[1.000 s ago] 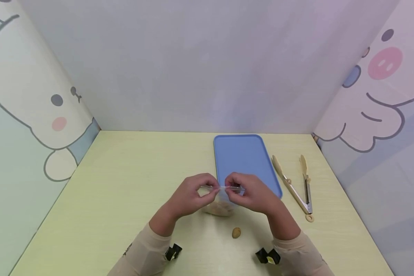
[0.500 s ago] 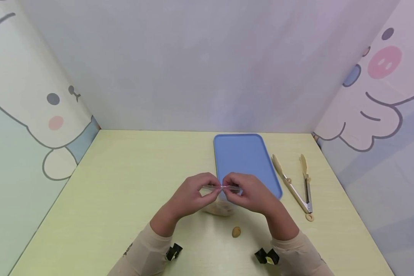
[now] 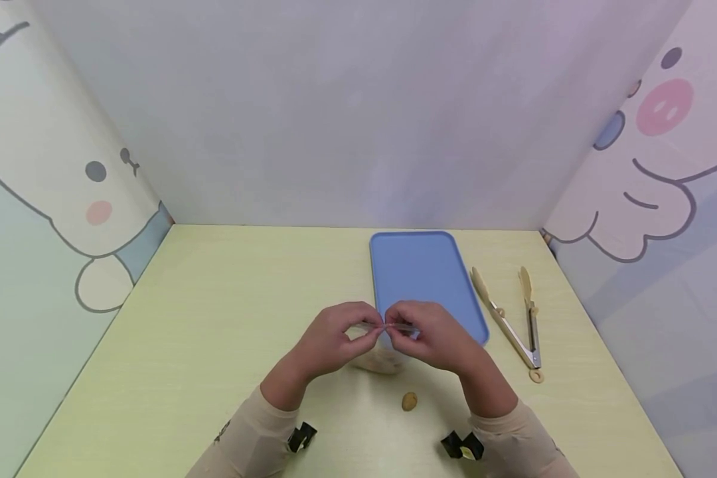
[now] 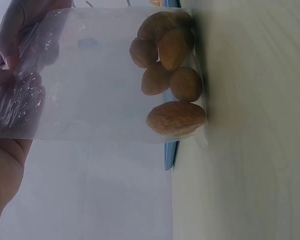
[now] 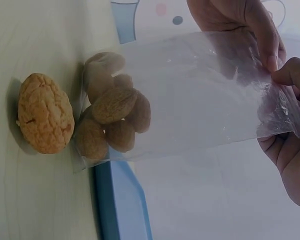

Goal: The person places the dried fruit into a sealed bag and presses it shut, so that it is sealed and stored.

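Observation:
A clear plastic bag (image 5: 190, 95) hangs upright, its top edge pinched between thumb and fingers of my left hand (image 3: 340, 338) and my right hand (image 3: 433, 335). Both hands meet at the middle of that edge, fingertips close together. Several brown, oval, wrinkled baked-looking pieces (image 4: 176, 118) lie at the bottom of the bag, right at the table surface. One similar loose piece (image 3: 409, 401), with a cracked crust, rests on the table in front of the bag, nearer to me.
A blue tray (image 3: 418, 272) lies behind the hands, partly covered by the right hand in the head view. To its right, spread tongs (image 3: 516, 338) with beige tips lie on the pale wooden table (image 3: 227, 285). Printed walls stand at both sides.
My right hand has slid slightly left along the bag's top edge, so the fingertips of both hands come together. Tray, tongs and loose piece stay in place.

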Demonstrator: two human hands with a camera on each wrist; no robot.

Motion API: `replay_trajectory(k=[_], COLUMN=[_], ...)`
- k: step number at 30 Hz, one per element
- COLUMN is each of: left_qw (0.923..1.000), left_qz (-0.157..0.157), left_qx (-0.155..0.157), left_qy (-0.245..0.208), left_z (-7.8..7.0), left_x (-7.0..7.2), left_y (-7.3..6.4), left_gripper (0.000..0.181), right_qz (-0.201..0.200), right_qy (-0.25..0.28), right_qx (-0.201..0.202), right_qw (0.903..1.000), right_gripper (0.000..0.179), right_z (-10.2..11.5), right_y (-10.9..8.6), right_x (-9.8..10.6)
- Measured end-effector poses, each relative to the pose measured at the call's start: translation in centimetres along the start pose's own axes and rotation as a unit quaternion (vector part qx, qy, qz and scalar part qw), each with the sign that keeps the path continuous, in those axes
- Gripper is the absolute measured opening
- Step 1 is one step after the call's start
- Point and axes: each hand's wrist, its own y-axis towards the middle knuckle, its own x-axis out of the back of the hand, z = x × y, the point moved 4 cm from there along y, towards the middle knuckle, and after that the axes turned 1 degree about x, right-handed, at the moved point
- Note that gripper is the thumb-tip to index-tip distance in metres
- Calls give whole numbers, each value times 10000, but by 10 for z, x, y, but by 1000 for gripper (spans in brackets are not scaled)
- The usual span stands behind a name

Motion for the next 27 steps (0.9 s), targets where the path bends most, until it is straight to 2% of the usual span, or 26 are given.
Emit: replay_trajectory(k=[5, 20, 27], left_qw=[9999, 9999, 9998], left_qz=[-52, -30, -126], left_qx=[-70, -51, 106], left_qy=[127, 122, 138], left_z=[-1, 1, 10], left_x=[1, 5, 12], left_y=[1, 0, -4], left_gripper=[5, 4, 4], right_qz=[-16, 71, 39], right_qy=[-108, -119, -120], right_qx=[56, -7, -74], right_qw=[9999, 9999, 9999], right_gripper=[11, 12, 9], right_z=[-1, -2, -9], right_y=[-1, -1, -5], right_x=[0, 3, 9])
